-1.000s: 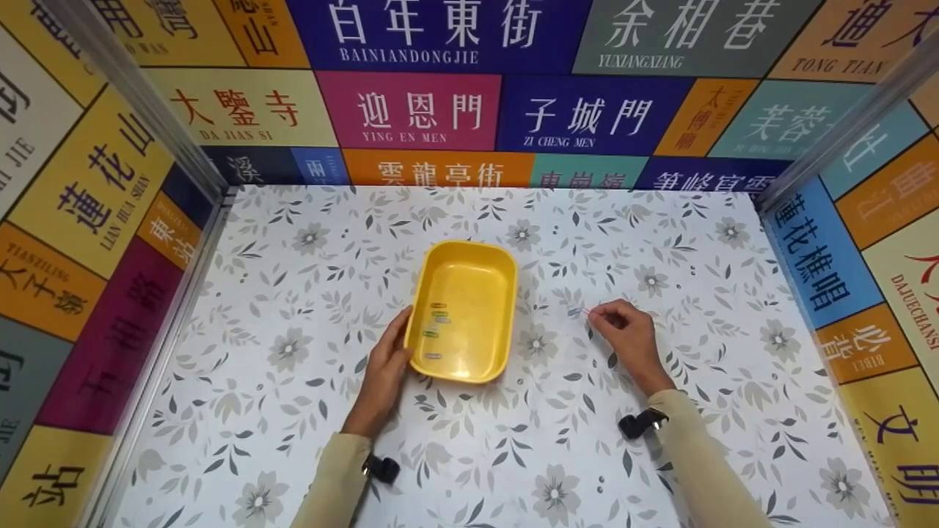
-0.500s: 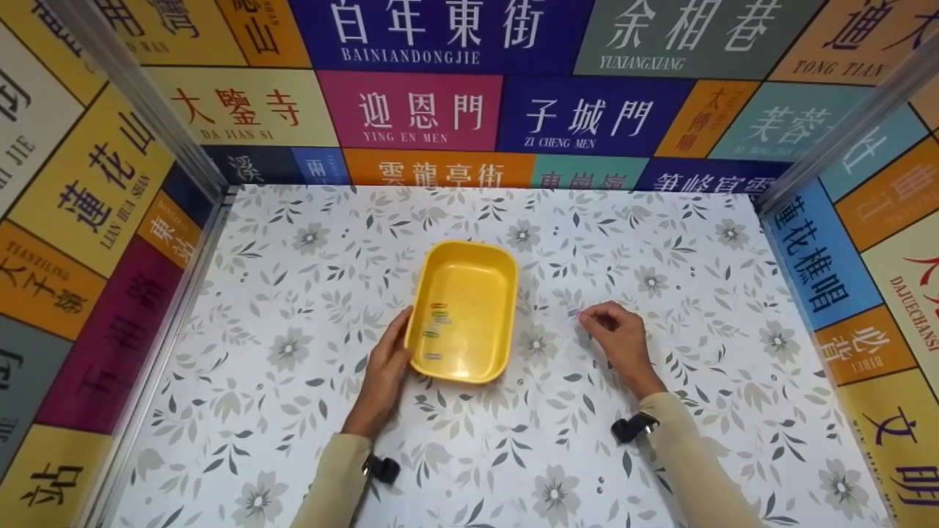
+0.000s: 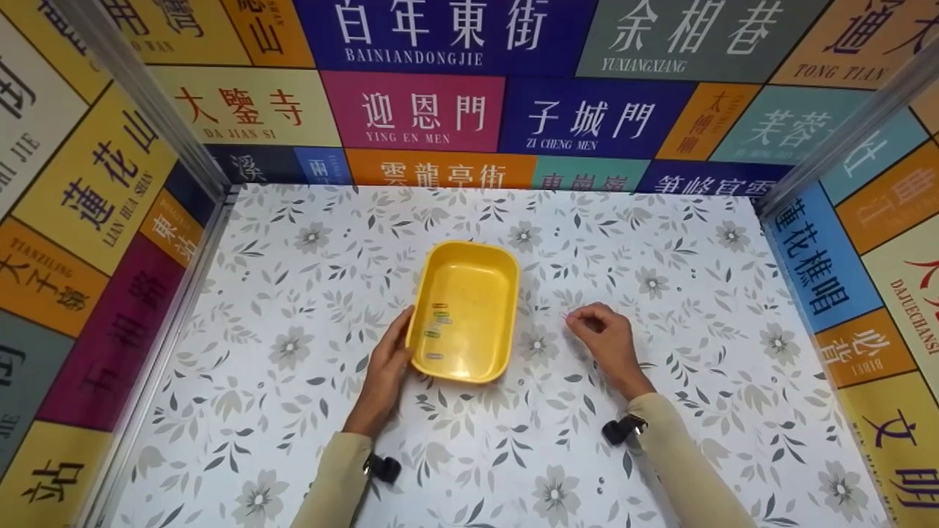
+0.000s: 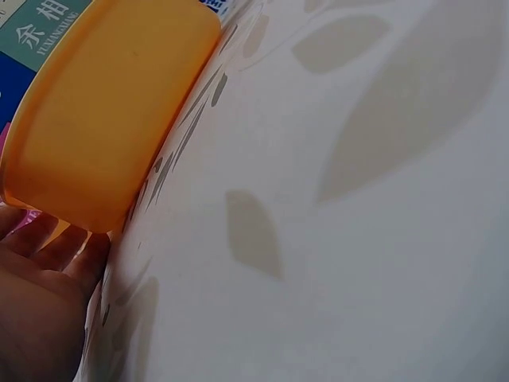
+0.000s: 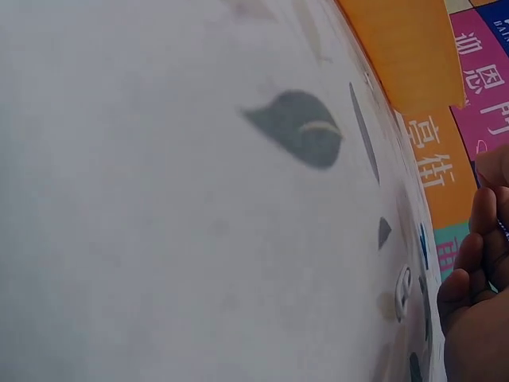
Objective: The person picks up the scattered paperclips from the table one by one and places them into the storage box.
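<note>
A yellow plastic tray [image 3: 469, 293] lies on the table in the head view, with several small coloured paper clips [image 3: 440, 315] along the left part of its floor. My left hand [image 3: 385, 370] rests against the tray's left side; in the left wrist view its fairly straight fingers [image 4: 48, 247] touch the wall under the rim. To the right of the tray, my right hand [image 3: 605, 341] pinches a thin pink paper clip [image 3: 565, 315] between thumb and forefinger. The right wrist view shows that clip's pink tip, with the other fingers curled in.
A white paper clip [image 5: 404, 293] and a thin blue item [image 5: 424, 247] lie on the table below my right hand. The table has a floral cover [image 3: 557, 411]. Printed sign panels [image 3: 418, 110] wall the back and both sides.
My right hand has moved left toward the tray with the pink paper clip. The bluish clip beside its fingertips no longer shows in the head view. Left hand and tray stay put.
</note>
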`<state>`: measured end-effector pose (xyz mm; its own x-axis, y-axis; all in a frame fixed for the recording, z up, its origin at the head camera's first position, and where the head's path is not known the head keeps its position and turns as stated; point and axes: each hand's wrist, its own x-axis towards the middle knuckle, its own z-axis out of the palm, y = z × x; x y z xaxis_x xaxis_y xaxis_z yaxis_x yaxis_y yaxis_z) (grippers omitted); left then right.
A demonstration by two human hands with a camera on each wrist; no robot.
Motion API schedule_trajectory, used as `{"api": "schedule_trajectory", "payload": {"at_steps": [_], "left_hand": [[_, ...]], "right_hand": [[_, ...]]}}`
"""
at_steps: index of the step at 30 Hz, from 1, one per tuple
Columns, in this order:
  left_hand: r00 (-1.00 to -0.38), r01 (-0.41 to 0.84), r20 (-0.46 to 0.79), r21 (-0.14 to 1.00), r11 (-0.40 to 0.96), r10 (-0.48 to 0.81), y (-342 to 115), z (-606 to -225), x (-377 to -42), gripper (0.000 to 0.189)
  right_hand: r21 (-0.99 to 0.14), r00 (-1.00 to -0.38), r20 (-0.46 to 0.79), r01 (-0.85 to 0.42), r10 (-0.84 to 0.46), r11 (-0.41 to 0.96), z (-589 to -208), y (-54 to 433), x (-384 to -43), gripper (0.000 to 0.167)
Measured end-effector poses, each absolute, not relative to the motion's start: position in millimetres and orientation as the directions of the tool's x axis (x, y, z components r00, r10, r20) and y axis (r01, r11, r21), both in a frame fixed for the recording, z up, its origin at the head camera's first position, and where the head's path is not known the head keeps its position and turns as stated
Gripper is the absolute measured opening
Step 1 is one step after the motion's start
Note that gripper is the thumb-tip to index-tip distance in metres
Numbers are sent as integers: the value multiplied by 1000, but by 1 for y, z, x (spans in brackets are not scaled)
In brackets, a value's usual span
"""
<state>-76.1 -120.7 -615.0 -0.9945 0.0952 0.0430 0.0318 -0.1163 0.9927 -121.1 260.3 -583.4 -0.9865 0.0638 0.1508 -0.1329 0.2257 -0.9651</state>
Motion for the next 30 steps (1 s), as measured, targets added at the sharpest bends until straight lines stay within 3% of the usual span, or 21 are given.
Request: {"api": "schedule_trajectory", "payload": {"at_steps": [17,30], "left_hand": [[-994,46,54,996,-81,100,-122,-614,-76,66],[-996,23,31,995,-96,88,-121,-615,-76,67]], "right_hand": [[-960,-980,193,-180,41,215,-580,240,-124,4],[-953,-978,210,-204,6,225,-606,235,-138,4]]}}
